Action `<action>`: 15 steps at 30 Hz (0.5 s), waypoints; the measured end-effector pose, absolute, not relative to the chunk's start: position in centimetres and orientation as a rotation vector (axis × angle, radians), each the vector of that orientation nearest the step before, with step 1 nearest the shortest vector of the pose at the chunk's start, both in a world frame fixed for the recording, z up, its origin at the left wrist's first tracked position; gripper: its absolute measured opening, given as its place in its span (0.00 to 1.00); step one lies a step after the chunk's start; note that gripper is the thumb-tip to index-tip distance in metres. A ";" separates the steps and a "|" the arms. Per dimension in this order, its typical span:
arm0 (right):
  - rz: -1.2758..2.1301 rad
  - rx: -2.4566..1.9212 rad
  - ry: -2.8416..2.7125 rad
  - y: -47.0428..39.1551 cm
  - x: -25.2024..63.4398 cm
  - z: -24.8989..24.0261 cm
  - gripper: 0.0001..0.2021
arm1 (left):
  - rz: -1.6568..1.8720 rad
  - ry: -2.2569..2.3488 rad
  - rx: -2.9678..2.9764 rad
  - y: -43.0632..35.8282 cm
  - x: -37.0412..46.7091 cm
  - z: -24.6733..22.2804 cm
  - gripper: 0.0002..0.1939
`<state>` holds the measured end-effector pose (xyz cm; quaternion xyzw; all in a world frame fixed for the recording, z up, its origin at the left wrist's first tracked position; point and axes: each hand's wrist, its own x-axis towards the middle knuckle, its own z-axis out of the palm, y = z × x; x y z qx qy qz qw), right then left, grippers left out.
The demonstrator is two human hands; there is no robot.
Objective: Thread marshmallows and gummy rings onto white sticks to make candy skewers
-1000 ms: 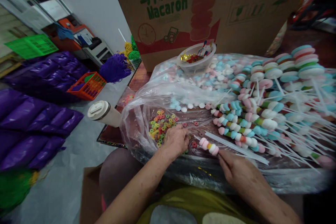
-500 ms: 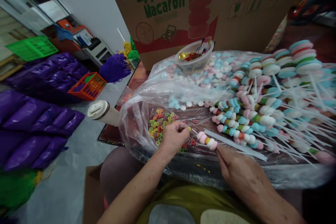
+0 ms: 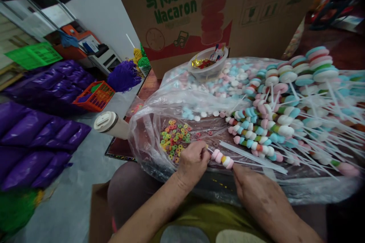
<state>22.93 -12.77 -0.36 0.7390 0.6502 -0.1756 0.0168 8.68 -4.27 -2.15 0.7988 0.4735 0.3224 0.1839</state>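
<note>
Candy skewer (image 3: 222,159), protruding from right grip (image 3: 258,190)

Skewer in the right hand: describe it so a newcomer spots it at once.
Start at the big Macaron box, then go down to the near edge of the table, where two hands meet. The skewer slants between the right hand and the left hand. Unlike the piled skewers, it is held and shows pink, white and yellow-orange, no blue.

Your skewered sweets (image 3: 222,158) look matt and smooth. Glossy, crinkled plastic sheeting (image 3: 155,102) lines your desk's (image 3: 150,80) near edge; the box (image 3: 256,36) is matt cardboard.
</note>
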 end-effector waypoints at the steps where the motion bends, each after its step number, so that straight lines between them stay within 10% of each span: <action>1: -0.564 2.301 2.033 -12.8 23.1 -0.4 0.12 | 0.913 1.375 2.196 -4.2 8.6 -2.2 0.10; 15: -0.524 2.291 2.010 -12.4 22.5 0.0 0.11 | 0.767 1.258 2.377 -5.0 8.9 -2.5 0.09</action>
